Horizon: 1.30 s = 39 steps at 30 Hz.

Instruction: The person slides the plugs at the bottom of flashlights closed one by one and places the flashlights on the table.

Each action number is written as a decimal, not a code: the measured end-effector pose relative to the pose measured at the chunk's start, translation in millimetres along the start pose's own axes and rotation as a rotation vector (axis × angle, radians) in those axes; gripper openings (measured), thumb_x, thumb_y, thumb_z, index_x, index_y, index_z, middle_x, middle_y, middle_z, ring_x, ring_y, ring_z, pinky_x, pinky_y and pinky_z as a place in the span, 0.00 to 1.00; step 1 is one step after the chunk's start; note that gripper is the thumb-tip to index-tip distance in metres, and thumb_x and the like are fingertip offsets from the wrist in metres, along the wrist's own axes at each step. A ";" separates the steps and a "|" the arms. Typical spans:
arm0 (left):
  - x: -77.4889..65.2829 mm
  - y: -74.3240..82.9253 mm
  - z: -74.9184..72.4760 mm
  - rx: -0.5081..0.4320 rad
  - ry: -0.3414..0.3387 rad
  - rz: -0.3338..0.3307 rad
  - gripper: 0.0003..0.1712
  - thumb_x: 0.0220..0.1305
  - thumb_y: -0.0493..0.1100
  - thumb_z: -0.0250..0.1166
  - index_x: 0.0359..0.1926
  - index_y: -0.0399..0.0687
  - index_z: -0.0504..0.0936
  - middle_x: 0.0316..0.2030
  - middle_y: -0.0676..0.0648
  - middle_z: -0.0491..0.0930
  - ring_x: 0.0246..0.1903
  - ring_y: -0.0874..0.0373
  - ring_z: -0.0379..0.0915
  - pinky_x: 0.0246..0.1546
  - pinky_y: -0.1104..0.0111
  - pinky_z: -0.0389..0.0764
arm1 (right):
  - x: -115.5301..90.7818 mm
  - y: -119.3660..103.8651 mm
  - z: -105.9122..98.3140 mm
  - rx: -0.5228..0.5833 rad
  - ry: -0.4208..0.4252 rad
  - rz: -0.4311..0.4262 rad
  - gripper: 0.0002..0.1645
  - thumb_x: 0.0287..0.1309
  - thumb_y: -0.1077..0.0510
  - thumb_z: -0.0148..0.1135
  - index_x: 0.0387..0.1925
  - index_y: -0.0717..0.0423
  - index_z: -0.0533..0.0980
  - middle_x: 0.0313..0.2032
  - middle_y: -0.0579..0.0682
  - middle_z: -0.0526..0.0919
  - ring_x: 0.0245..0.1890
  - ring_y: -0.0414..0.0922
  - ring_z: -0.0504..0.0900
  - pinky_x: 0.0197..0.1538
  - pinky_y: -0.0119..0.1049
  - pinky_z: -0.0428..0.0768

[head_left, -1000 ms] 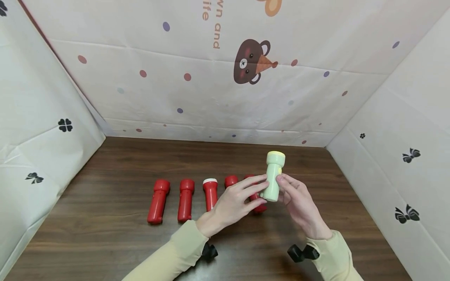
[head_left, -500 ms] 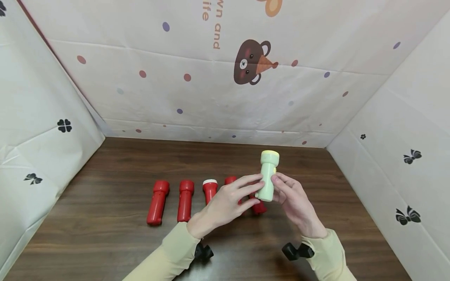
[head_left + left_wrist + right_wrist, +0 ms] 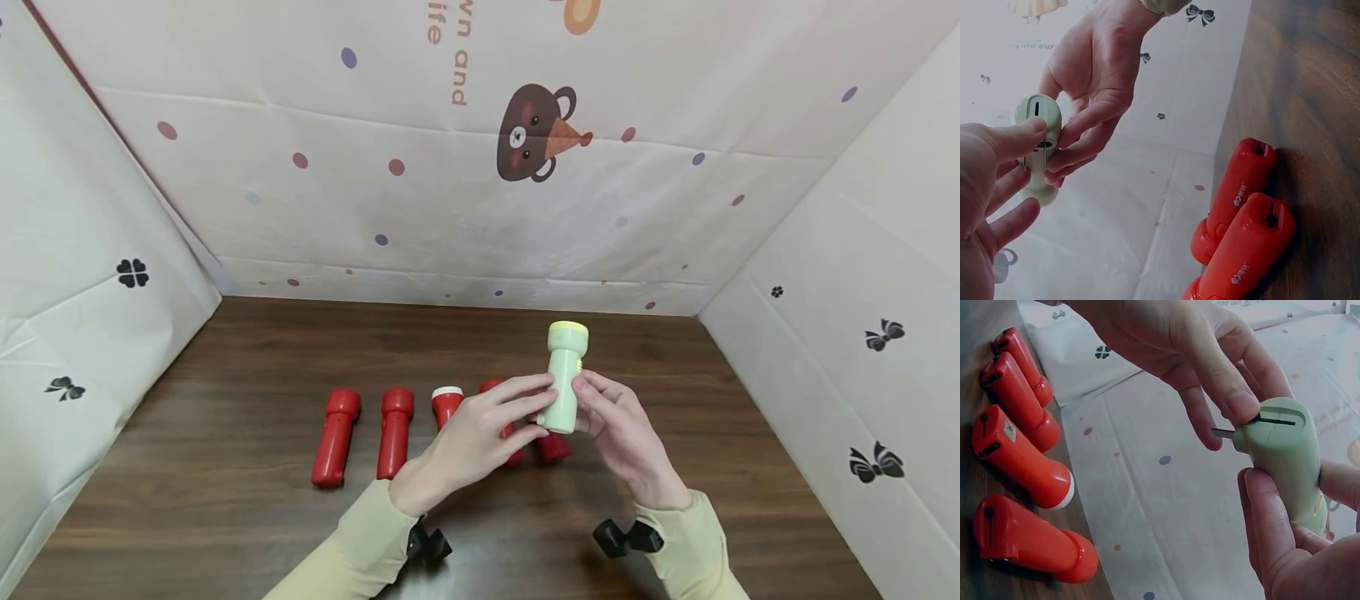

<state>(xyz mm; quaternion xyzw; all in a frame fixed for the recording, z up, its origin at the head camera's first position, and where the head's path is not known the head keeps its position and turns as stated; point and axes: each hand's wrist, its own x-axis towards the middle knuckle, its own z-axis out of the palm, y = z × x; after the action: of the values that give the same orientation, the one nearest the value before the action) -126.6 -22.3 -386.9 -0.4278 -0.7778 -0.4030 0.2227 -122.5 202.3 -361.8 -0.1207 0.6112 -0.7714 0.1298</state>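
Observation:
A pale green flashlight [image 3: 566,367] with a yellow rim stands upright, held up above the table between both hands. My right hand [image 3: 628,437] grips its body from the right, thumb on the near side. From the left, my left hand [image 3: 480,437] holds it near the base, fingertips against the body. In the right wrist view the left thumb [image 3: 1240,405] presses at the end of a dark slot [image 3: 1280,420] in the flashlight's base. A metal prong [image 3: 1222,432] sticks out beside that thumb. The left wrist view shows prongs [image 3: 1045,156] below the base.
Several red flashlights lie in a row on the brown wooden table [image 3: 225,467], among them the leftmost one [image 3: 336,439] and one with a white rim [image 3: 447,404]. My left hand partly covers those at the right. White patterned sheets [image 3: 375,208] enclose the back and sides.
Both hands and the green flashlight have shifted a little to the left in the head view. The grips look the same, and the red flashlights stay in place.

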 end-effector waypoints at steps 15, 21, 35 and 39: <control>-1.4 0.5 -0.8 0.067 0.027 0.034 0.29 0.56 0.41 0.81 0.60 0.43 0.86 0.62 0.45 0.85 0.56 0.58 0.88 0.50 0.81 0.85 | -1.2 3.2 5.2 -0.026 0.031 -0.003 0.18 0.83 0.58 0.46 0.52 0.46 0.84 0.46 0.39 0.91 0.45 0.33 0.90 0.46 0.30 0.90; -1.1 0.8 -0.3 0.075 0.042 0.046 0.29 0.56 0.41 0.81 0.59 0.43 0.87 0.61 0.45 0.86 0.55 0.59 0.88 0.50 0.82 0.85 | -1.7 3.8 6.9 -0.008 0.039 -0.011 0.18 0.83 0.57 0.46 0.51 0.47 0.84 0.47 0.39 0.91 0.44 0.33 0.90 0.46 0.30 0.90; -1.5 0.6 -1.0 0.083 0.055 0.064 0.29 0.55 0.42 0.81 0.59 0.43 0.87 0.62 0.45 0.86 0.55 0.58 0.88 0.53 0.79 0.85 | -4.5 3.9 11.1 -0.008 0.080 -0.015 0.17 0.82 0.57 0.48 0.51 0.45 0.84 0.46 0.38 0.91 0.44 0.32 0.90 0.46 0.29 0.89; -1.2 1.4 -1.8 0.090 0.056 0.056 0.29 0.55 0.42 0.81 0.59 0.43 0.87 0.61 0.45 0.86 0.55 0.58 0.88 0.54 0.78 0.85 | -4.2 4.3 12.3 -0.003 0.078 -0.025 0.18 0.83 0.58 0.47 0.52 0.45 0.84 0.47 0.39 0.91 0.44 0.32 0.90 0.46 0.29 0.89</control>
<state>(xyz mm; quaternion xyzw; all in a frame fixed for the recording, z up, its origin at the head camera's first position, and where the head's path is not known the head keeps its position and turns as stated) -124.7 -23.9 -386.1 -0.4275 -0.7763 -0.3729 0.2749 -114.1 191.6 -363.4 -0.0983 0.6156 -0.7760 0.0960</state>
